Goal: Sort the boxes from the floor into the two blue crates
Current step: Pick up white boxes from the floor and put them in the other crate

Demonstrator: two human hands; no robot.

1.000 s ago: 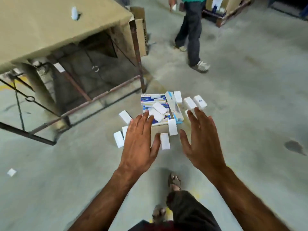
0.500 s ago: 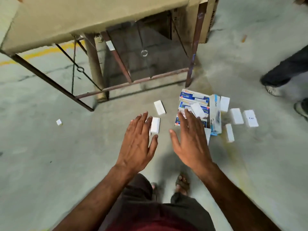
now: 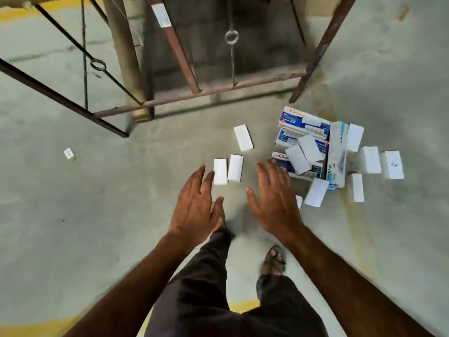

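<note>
A small white box [image 3: 69, 153] lies alone on the concrete floor [image 3: 73, 215], far left. The left hand [image 3: 195, 205] hovers palm-down with fingers straight, holding nothing, its fingertips just short of two white boxes [image 3: 228, 171] lying side by side. Another white box [image 3: 243, 137] lies beyond them. The right hand [image 3: 275, 203] hovers likewise, spread and empty. Right of it sit blue-printed cartons [image 3: 302, 122] with loose white boxes [image 3: 370, 159] scattered over and around them.

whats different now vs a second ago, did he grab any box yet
No grab yet. The view swung down and left, so the other person left the frame and the pile of boxes now sits right of both hands. Left hand and right hand remain open and empty above the floor; the boxes lie unmoved.
</note>
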